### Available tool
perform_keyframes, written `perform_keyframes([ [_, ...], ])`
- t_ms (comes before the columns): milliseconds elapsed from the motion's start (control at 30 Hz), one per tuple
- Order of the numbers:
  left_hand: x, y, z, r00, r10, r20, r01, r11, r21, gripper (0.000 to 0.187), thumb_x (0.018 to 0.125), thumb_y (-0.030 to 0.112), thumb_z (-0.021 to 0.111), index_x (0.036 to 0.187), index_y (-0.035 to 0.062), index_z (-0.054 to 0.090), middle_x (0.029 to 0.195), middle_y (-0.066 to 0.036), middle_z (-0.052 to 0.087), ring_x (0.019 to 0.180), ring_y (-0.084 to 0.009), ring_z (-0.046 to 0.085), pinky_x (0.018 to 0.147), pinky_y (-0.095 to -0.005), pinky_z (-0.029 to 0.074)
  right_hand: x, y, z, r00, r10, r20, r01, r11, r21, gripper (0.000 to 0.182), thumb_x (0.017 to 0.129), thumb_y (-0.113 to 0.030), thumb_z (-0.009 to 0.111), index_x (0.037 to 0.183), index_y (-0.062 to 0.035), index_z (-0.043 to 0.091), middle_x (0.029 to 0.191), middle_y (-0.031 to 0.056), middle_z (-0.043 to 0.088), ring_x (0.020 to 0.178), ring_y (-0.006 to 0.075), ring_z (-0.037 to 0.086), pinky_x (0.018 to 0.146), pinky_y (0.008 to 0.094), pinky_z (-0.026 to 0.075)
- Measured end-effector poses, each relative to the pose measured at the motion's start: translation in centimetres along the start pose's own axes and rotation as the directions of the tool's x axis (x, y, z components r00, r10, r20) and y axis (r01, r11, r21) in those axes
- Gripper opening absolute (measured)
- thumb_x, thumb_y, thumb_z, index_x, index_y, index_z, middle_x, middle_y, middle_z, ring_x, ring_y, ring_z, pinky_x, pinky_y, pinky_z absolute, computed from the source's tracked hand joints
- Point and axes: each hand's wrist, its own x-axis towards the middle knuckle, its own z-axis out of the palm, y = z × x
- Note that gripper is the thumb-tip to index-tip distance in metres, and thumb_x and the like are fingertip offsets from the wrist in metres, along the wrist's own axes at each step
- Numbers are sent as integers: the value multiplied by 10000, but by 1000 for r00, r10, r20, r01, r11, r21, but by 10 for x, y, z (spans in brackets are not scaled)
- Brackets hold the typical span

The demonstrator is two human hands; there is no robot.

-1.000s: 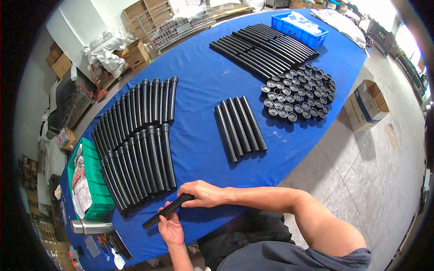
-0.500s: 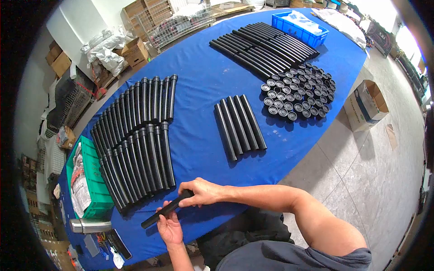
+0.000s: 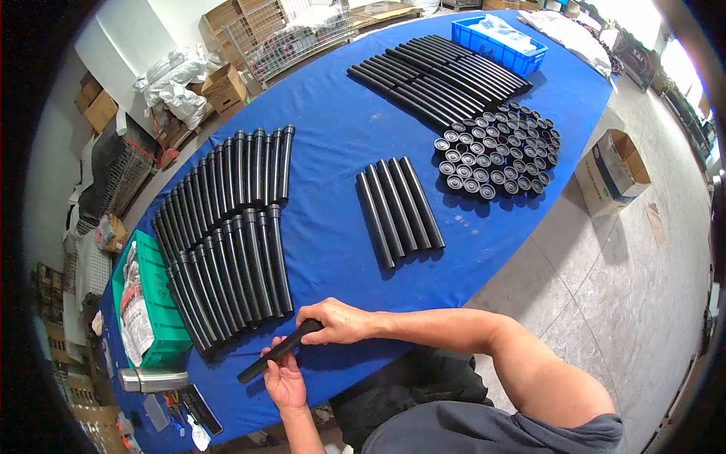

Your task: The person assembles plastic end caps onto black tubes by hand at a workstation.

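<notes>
In front of me, a black tube (image 3: 259, 368) is held at a slant over the near edge of the table. My left hand (image 3: 286, 384) supports it from below, its fingers curled around the middle. My right hand (image 3: 334, 321) is closed over the tube's upper right end, hiding most of that end. To the left lie two rows of black tubes with caps (image 3: 240, 257). Several plain black tubes (image 3: 399, 206) lie side by side in mid-table. Beyond them, many round black caps (image 3: 495, 155) are spread in a cluster.
A blue cloth (image 3: 333, 174) covers the table. More black tubes (image 3: 439, 76) lie at the back beside a blue crate (image 3: 522, 62). At the left edge are a green crate (image 3: 168, 329), a metal flask (image 3: 155, 380) and small tools. A cardboard box (image 3: 605, 178) stands on the floor at right.
Both hands keep nearly the same hold on the tube, with only a slight shift. The view has moved a little; the things on the table lie as before.
</notes>
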Motion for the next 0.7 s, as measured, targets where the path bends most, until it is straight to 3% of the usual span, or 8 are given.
perform_keyframes([
  [33, 0, 0, 0, 1000, -8, 2, 8, 1000, -3, 333, 979, 70, 639, 1299, 3, 574, 1406, -256, 554, 1358, -349, 510, 1130, -451, 492, 0, 1, 1, 1000, 1, -1, -1, 1000, 12, 349, 871, -251, 738, 1054, 27, 633, 683, 135, 665, 628, 271, 675, 598, 416, 507],
  [133, 0, 1, 2, 1000, -27, 1, 27, 1000, -13, 334, 979, 76, 640, 1298, -1, 574, 1401, -254, 559, 1351, -343, 519, 1128, -450, 495, 3, 7, 2, 968, -231, -97, 219, 968, -123, 342, 880, -260, 733, 1050, 21, 637, 677, 129, 665, 620, 266, 678, 591, 414, 510],
  [233, 0, 2, 1, 999, -28, -17, 27, 999, -33, 332, 982, 85, 638, 1294, -10, 574, 1403, -253, 558, 1345, -336, 526, 1119, -446, 504, 0, -5, -3, 997, -78, -30, 78, 997, 5, 344, 872, -252, 743, 1062, 14, 636, 676, 125, 658, 634, 275, 680, 598, 414, 508],
  [333, 0, 3, -3, 999, -29, -19, 28, 998, -48, 327, 987, 96, 635, 1288, -16, 576, 1406, -253, 555, 1347, -335, 524, 1119, -445, 505, -1, -26, -11, 974, 209, 87, -215, 975, 56, 354, 874, -256, 749, 1082, 5, 632, 674, 112, 660, 614, 258, 682, 571, 397, 514],
  [433, 1, 3, -5, 999, -34, -1, 34, 999, -31, 334, 997, 107, 623, 1297, -27, 567, 1421, -251, 542, 1359, -343, 509, 1143, -454, 479, 0, -6, -6, 995, 80, 68, -81, 996, 22, 384, 883, -293, 743, 1097, 5, 630, 669, 100, 666, 580, 228, 682, 532, 370, 520],
  [533, 1, 1, -4, 999, -23, 29, 25, 998, -51, 353, 1015, 121, 596, 1320, -49, 546, 1453, -248, 511, 1379, -354, 482, 1175, -464, 443, 5, 22, 7, 944, -319, -83, 306, 942, -138, 379, 909, -296, 731, 1111, 4, 616, 658, 101, 659, 543, 198, 650, 519, 351, 495],
  [633, 0, 1, -1, 999, -31, 28, 33, 998, -45, 350, 1012, 126, 603, 1314, -43, 550, 1445, -255, 516, 1373, -352, 489, 1168, -460, 452, -3, -25, -9, 976, 211, 54, -215, 974, 75, 353, 892, -267, 737, 1086, 0, 614, 671, 95, 641, 575, 215, 636, 546, 372, 486],
  [700, 1, 1, 4, 999, -41, 18, 41, 999, -11, 349, 1005, 130, 619, 1310, -25, 552, 1427, -265, 529, 1355, -351, 510, 1144, -452, 479, -2, -17, -9, 987, 142, 75, -144, 989, 20, 353, 886, -266, 741, 1076, 2, 613, 683, 98, 638, 578, 222, 631, 549, 378, 482],
])
